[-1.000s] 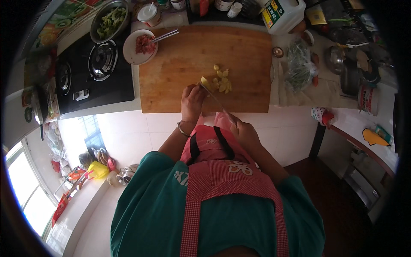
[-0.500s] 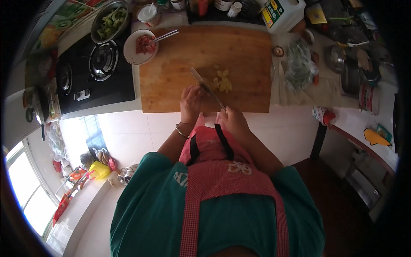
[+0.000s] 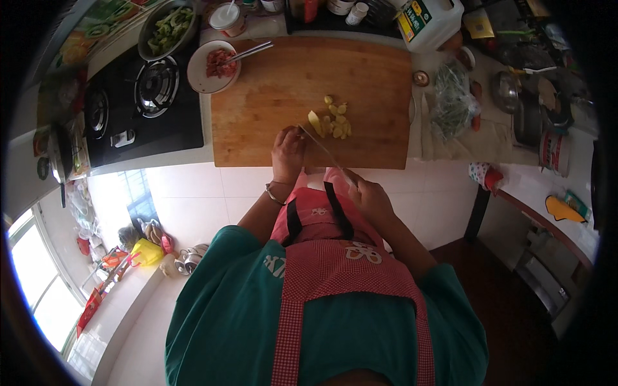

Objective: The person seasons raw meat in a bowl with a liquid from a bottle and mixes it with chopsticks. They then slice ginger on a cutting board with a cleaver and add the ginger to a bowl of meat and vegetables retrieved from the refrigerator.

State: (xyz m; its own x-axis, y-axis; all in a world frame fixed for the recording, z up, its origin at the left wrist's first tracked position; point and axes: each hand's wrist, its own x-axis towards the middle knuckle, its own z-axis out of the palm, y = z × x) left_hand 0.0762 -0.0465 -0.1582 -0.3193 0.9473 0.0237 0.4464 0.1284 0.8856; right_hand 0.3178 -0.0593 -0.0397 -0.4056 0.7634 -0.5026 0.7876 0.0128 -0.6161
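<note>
One checked apron (image 3: 357, 273) is nearest; beyond it the right hand (image 3: 372, 198) is closed round the handle of a knife (image 3: 320, 145), its blade slanting away to the left over the board (image 3: 257, 122). Just left of the blade, the left hand (image 3: 288, 154) rests with fingers bent; whether it pinches anything I cannot tell. The yellow pieces (image 3: 340, 127) lie in a loose cluster on the board, right of the blade, with one longer piece just past its tip. To the left is the stove (image 3: 151, 132); to the right, on the tabletop (image 3: 508, 145), a bag (image 3: 454, 100) of greens sits against a carrot (image 3: 476, 106). Farther off, a bowl (image 3: 199, 76) of meat (image 3: 219, 62) covers the board's far left corner, its chopsticks (image 3: 252, 51) jutting over the wood. A white jug (image 3: 444, 22) crowds the far right corner, and a metal pan (image 3: 146, 46) of greens stands behind the stove's burner.
</note>
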